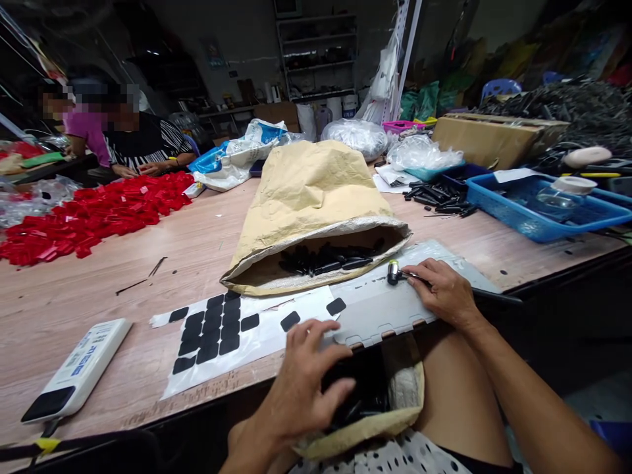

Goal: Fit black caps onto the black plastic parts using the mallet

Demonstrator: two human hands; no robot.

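My right hand [444,289] is closed around the handle of a small mallet [394,272], its head dark with a yellow-green end. The mallet lies low over a grey board [382,313] at the table's front edge. My left hand [309,372] has its fingers spread and nothing in its grip. It hovers over the mouth of a paper sack [412,408] in my lap, in which dark pieces show dimly. To its left, a white sheet [172,382] bears several black rounded-square pads [212,332]. A large tan sack [316,191] lies behind the board, its mouth toward me, with black elongated parts [326,258] inside.
A white power bank-like box [79,368] with a cable lies at left. Red pieces [99,217] are heaped beyond it, near two seated people [148,141]. On the right are a blue tray [533,217], loose black parts [439,197] and a cardboard box [484,141].
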